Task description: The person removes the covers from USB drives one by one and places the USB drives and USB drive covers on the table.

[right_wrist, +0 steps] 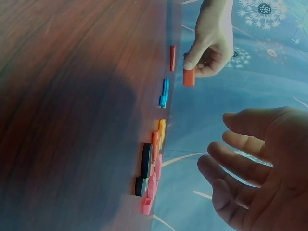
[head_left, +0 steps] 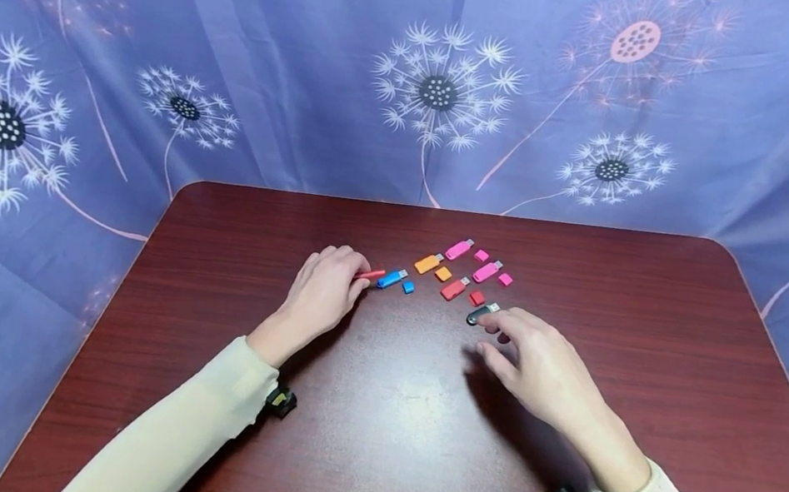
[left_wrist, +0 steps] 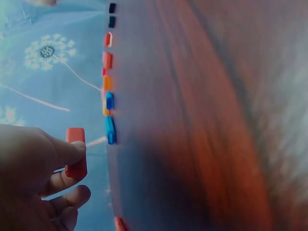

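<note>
My left hand [head_left: 326, 287] pinches a red USB stick [left_wrist: 76, 154] between thumb and fingers, held above the table in both wrist views. No metal plug shows on it. Beside that hand lies a blue USB stick [head_left: 391, 279] with its blue cap [head_left: 408, 287]. A second red piece [right_wrist: 173, 57] rests on the table below the left hand. My right hand [head_left: 538, 359] hovers with loosely curved fingers and nothing in them, fingertips close over a black USB stick [head_left: 479, 315]. The black cap [right_wrist: 140, 186], hidden in the head view, shows in the right wrist view.
Uncapped sticks lie behind the hands: an orange one [head_left: 427, 264], a red one [head_left: 454, 289] and two pink ones, the farther [head_left: 459, 249] and the nearer [head_left: 487, 272], each with its cap alongside. A blue dandelion-print curtain [head_left: 300, 56] hangs behind the dark wooden table [head_left: 367, 444].
</note>
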Motion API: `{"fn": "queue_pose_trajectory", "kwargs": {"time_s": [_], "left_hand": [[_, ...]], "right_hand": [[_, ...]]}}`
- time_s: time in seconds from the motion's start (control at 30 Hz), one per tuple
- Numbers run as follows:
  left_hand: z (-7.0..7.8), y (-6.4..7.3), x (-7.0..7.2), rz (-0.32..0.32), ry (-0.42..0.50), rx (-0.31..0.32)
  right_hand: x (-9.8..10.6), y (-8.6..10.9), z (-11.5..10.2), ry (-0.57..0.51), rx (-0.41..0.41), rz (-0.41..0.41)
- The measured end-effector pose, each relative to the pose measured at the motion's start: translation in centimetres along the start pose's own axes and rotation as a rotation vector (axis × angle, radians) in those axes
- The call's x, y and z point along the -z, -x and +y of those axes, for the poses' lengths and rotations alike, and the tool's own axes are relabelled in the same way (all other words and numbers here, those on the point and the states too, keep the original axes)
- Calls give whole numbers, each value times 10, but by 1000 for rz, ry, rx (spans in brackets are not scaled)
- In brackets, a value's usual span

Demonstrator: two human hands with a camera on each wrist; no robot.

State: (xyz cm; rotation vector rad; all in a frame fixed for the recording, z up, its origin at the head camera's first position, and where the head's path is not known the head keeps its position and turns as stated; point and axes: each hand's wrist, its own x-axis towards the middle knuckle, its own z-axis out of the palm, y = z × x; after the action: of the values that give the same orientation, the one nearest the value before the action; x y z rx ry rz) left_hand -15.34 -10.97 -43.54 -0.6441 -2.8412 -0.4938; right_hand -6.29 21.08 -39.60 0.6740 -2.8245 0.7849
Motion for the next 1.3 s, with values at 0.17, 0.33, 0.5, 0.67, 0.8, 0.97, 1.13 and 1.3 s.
{"fn": "queue_pose_trajectory", "kwargs": {"time_s": [0.17,0.33,0.5,0.67,0.8,0.97,1.13,1.3], "left_hand": [[12,8,7,35,38,-43],[23,14,12,90,69,-110],[33,20,15,120,92,-161],[42,26,17,130,100,-188],[49,31,17,139,116,-208],[58,36,17,142,137,-227],[65,40,16,128,157,-245],[71,44,14,137,165,-276]], "right_hand": [[-1,-1,-1,-5,7,6],[-4,-2,-3,-11,19,12],[-6,-4,-5,-10,30,18],[-10,-6,-8,0,49,14],[-13,-8,-11,1,75,11],[-17,-11,-16,-12,125,28],[-21,-13,-20,-14,144,35],[-26,-14,-23,-9,170,32]]}}
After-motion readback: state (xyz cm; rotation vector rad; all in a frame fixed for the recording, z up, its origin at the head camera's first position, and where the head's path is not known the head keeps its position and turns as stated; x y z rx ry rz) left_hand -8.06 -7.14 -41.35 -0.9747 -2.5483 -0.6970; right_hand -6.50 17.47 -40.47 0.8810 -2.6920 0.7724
